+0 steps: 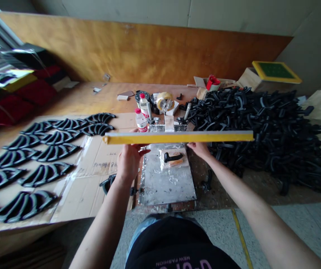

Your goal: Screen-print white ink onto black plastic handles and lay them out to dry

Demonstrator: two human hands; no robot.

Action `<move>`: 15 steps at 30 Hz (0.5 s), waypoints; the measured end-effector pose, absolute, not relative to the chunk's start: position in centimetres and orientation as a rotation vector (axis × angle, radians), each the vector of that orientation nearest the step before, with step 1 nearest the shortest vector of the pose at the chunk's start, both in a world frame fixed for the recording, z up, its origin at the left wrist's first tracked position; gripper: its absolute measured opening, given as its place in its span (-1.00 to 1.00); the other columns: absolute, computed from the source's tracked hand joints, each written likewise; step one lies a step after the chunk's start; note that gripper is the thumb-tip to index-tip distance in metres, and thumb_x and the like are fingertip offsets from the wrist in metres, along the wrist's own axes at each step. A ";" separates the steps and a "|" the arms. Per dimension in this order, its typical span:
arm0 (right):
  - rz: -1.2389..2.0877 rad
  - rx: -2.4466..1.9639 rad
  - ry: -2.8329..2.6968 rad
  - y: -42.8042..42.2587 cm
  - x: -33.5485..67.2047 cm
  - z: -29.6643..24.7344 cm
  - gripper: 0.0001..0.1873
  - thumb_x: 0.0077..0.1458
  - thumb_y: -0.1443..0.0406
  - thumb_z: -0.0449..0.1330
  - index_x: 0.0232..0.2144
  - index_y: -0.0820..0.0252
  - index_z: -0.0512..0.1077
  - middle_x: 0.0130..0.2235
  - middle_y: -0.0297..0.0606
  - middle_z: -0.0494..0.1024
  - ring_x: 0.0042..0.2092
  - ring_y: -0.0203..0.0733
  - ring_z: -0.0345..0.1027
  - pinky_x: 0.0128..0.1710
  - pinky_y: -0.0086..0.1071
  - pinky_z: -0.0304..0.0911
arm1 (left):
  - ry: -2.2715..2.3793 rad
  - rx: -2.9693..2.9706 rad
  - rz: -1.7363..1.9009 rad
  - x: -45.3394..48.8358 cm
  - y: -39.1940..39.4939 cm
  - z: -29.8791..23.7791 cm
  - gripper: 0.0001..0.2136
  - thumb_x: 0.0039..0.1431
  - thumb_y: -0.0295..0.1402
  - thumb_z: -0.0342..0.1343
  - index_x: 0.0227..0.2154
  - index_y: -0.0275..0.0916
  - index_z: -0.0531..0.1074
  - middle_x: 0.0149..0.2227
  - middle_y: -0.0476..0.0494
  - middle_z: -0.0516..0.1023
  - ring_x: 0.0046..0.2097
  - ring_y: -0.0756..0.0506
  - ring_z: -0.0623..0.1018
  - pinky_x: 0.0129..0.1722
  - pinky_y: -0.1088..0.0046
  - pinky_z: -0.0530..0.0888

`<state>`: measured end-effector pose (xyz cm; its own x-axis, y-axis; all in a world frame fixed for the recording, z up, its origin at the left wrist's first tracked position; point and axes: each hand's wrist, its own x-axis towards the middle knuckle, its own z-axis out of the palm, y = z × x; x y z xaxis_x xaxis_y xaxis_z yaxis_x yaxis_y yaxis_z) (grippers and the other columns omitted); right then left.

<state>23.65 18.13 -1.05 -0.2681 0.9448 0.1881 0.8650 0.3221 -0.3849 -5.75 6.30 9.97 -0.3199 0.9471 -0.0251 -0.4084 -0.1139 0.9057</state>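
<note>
A long yellow-edged screen-printing frame [179,137] is seen edge-on, level above the work plate; its face is hidden. My left hand [128,160] is closed on its near edge at the left, thumb stretched to the right. Farther right, my right hand [199,149] has its fingers closed at the frame's underside. Below the frame lies a scuffed grey metal plate [168,186]. On it, a black curved handle [173,157] rests in a pale jig [185,161]. Behind the frame stands a metal clamp fixture [157,127], partly covered.
Black handles [241,116] are heaped at the right. Rows of similar black handles [56,151] lie on cardboard [90,183] at the left. Two red-capped bottles [141,121] and a tape roll [164,101] stand behind. A green-and-yellow frame [277,71] sits on a box at the back right.
</note>
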 end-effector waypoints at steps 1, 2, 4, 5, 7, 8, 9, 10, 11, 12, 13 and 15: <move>0.351 -1.504 -2.293 17.1 23.1 -2.0 -0.67 0.02 0.27 0.33 -0.11 0.16 0.51 -0.21 -0.26 0.58 -0.21 -0.22 0.40 -0.16 -0.39 0.24 | 1.056 0.694 1.666 -5.4 6.6 10.1 -0.53 0.14 0.05 0.04 -0.01 -0.15 0.41 -0.24 -0.11 0.58 -0.22 -0.08 0.56 -0.31 0.44 0.49; 0.422 -1.391 -2.372 16.2 22.4 -2.7 -0.59 -0.03 0.30 0.37 -0.07 0.13 0.49 -0.16 -0.26 0.57 -0.15 -0.20 0.39 -0.11 -0.36 0.25 | 1.053 0.637 1.689 -4.9 6.5 9.8 -0.52 0.15 0.05 0.03 0.01 -0.16 0.39 -0.25 -0.12 0.58 -0.23 -0.07 0.56 -0.33 0.46 0.48; 0.536 -1.217 -2.481 14.6 20.8 -3.5 -0.60 -0.03 0.35 0.37 -0.08 0.11 0.50 -0.12 -0.25 0.54 -0.07 -0.16 0.36 -0.02 -0.28 0.23 | 1.091 0.508 1.657 -3.7 5.6 8.1 -0.53 0.17 0.03 0.04 0.02 -0.17 0.36 -0.23 -0.14 0.58 -0.25 -0.04 0.56 -0.34 0.49 0.48; 0.552 -1.197 -2.485 13.8 19.9 -3.5 -0.67 0.00 0.36 0.35 -0.12 0.12 0.52 -0.14 -0.25 0.53 -0.06 -0.15 0.35 0.00 -0.25 0.23 | 1.122 0.449 1.558 -2.8 4.7 6.8 -0.53 0.17 0.01 0.07 0.01 -0.19 0.36 -0.21 -0.16 0.58 -0.26 -0.04 0.57 -0.34 0.48 0.48; 0.506 -1.246 -2.417 11.8 18.2 -3.1 -0.83 0.08 0.35 0.30 -0.22 0.14 0.55 -0.20 -0.23 0.52 -0.08 -0.14 0.34 -0.01 -0.25 0.24 | 1.164 0.355 1.245 -0.8 2.6 4.0 -0.54 0.15 -0.02 0.12 0.00 -0.22 0.36 -0.13 -0.25 0.59 -0.24 -0.09 0.59 -0.34 0.42 0.51; 0.468 -1.234 -2.398 10.6 17.3 -2.8 -0.87 0.12 0.33 0.27 -0.23 0.15 0.55 -0.22 -0.22 0.51 -0.09 -0.13 0.33 -0.02 -0.25 0.25 | 1.158 0.319 1.107 0.1 1.6 2.6 -0.54 0.14 -0.02 0.13 -0.01 -0.22 0.36 -0.10 -0.28 0.58 -0.22 -0.12 0.60 -0.32 0.37 0.53; 0.434 -1.171 -2.410 9.3 16.4 -2.4 -0.87 0.16 0.30 0.23 -0.22 0.14 0.55 -0.24 -0.21 0.51 -0.10 -0.13 0.32 -0.03 -0.26 0.26 | 1.146 0.288 1.021 0.8 0.6 1.4 -0.55 0.14 0.00 0.12 -0.05 -0.23 0.37 -0.08 -0.30 0.59 -0.20 -0.14 0.61 -0.31 0.34 0.54; 0.419 -1.056 -2.456 8.0 15.7 -2.2 -0.85 0.20 0.29 0.19 -0.20 0.13 0.54 -0.24 -0.21 0.51 -0.11 -0.14 0.32 -0.03 -0.26 0.26 | 1.139 0.267 0.981 1.1 -0.2 0.4 -0.57 0.15 0.02 0.09 -0.10 -0.23 0.39 -0.11 -0.29 0.60 -0.19 -0.16 0.61 -0.30 0.32 0.55; 0.427 -0.906 -2.522 6.9 15.2 -2.0 -0.82 0.24 0.29 0.14 -0.17 0.11 0.54 -0.22 -0.22 0.52 -0.11 -0.15 0.32 -0.03 -0.27 0.26 | 1.147 0.256 0.973 0.9 -0.9 -0.4 -0.59 0.15 0.04 0.07 -0.17 -0.22 0.40 -0.16 -0.25 0.61 -0.22 -0.15 0.62 -0.31 0.33 0.54; 0.449 -0.766 -2.578 6.0 15.2 -2.0 -0.78 0.27 0.32 0.09 -0.14 0.09 0.53 -0.20 -0.23 0.53 -0.11 -0.17 0.32 -0.03 -0.28 0.27 | 1.178 0.261 0.980 0.0 -1.6 -1.2 -0.60 0.15 0.06 0.05 -0.25 -0.20 0.40 -0.24 -0.21 0.62 -0.26 -0.15 0.62 -0.35 0.35 0.53; 0.476 -0.680 -2.608 5.5 15.7 -2.2 -0.74 0.28 0.36 0.05 -0.12 0.08 0.52 -0.18 -0.24 0.54 -0.10 -0.19 0.33 -0.03 -0.29 0.27 | 1.238 0.283 0.991 -1.5 -2.2 -1.9 -0.61 0.14 0.08 0.03 -0.31 -0.18 0.40 -0.32 -0.17 0.62 -0.32 -0.14 0.61 -0.39 0.37 0.52; 0.502 -0.759 -2.590 5.4 18.5 -2.9 -0.68 0.25 0.45 0.01 -0.12 0.12 0.52 -0.14 -0.23 0.55 -0.08 -0.20 0.34 -0.04 -0.30 0.29 | 1.447 0.355 1.001 -6.4 -3.5 -3.5 -0.59 0.13 0.13 -0.02 -0.36 -0.14 0.37 -0.42 -0.14 0.61 -0.42 -0.14 0.59 -0.46 0.35 0.49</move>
<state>18.52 5.40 -2.88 -0.7753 0.5723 0.2672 0.4310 0.7887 -0.4384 -6.38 -3.45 -3.51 -0.1744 0.7387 -0.6511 -0.3485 0.5721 0.7425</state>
